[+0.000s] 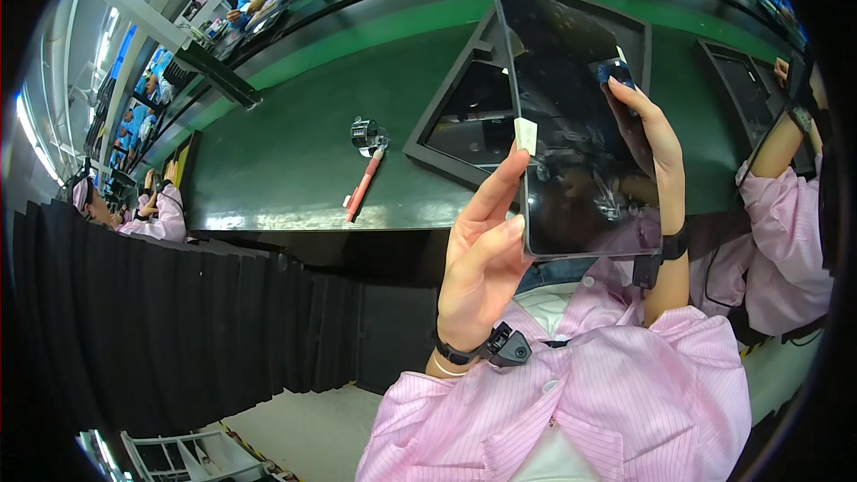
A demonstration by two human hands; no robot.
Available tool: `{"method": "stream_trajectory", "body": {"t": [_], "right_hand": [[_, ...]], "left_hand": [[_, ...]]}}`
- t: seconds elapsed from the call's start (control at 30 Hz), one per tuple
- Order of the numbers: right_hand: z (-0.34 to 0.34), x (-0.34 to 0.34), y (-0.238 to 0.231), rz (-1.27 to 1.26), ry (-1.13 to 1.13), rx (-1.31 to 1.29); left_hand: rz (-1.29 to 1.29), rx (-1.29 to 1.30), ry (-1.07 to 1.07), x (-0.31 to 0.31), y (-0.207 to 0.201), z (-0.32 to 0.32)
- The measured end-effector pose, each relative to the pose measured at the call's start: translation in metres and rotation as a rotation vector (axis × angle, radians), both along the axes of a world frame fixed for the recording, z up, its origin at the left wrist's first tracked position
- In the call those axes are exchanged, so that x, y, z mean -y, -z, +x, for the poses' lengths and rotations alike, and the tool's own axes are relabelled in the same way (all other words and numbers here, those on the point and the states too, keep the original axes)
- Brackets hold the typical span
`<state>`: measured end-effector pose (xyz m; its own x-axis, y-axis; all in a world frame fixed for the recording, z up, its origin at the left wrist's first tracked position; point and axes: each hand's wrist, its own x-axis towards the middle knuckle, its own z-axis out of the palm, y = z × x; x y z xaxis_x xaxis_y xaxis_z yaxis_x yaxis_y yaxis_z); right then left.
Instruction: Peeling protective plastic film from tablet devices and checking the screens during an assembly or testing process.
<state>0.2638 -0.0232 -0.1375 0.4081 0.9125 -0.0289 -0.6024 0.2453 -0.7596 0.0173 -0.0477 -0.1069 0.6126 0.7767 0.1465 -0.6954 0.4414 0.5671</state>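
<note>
A dark glossy flat screen panel (571, 178) stands tilted up in front of me, above the table edge. My left hand (486, 254) grips its left edge with thumb and fingers, next to a small white tab (526, 136) on that edge. My right hand (656, 138) is at the panel's right edge, a fingertip against the upper front face. Beside that fingertip is a small dark-blue patch (616, 72) that I cannot make out. Behind the panel, and partly hidden by it, lies a black tray (437, 120) holding another dark panel (473, 116).
A red pen (361, 189) and a small metal tally counter (365, 136) lie on the green table (286, 143) to the left. Another black tray (714, 58) is at the right, near a neighbour's pink sleeve (768, 205). A grey post (214, 71) rises at the far left.
</note>
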Motion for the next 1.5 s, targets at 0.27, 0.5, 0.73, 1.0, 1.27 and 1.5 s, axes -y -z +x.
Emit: {"method": "stream_trajectory", "body": {"t": [0.27,0.5,0.73,1.0,1.27,1.5], "right_hand": [[-0.006,0.012,-0.024,-0.005,-0.016,0.342],[-0.015,0.021,-0.046,0.015,-0.013,0.351],[-0.018,0.022,-0.052,-0.026,-0.006,0.469],[-0.025,0.03,-0.053,-0.141,0.044,0.424],[-0.039,0.052,-0.06,-0.041,-0.021,0.358],[-0.052,0.068,-0.066,-0.119,-0.161,0.136]], "left_hand": [[0.094,-0.014,0.005,-0.004,0.015,-0.014],[0.046,0.232,0.468,-0.012,0.044,-0.024],[0.055,0.054,0.394,-0.008,0.052,-0.034],[0.121,0.098,0.438,-0.011,0.057,-0.038],[0.368,-0.348,0.187,-0.026,0.014,-0.043],[0.565,-0.52,0.111,-0.035,-0.025,-0.031]]}}
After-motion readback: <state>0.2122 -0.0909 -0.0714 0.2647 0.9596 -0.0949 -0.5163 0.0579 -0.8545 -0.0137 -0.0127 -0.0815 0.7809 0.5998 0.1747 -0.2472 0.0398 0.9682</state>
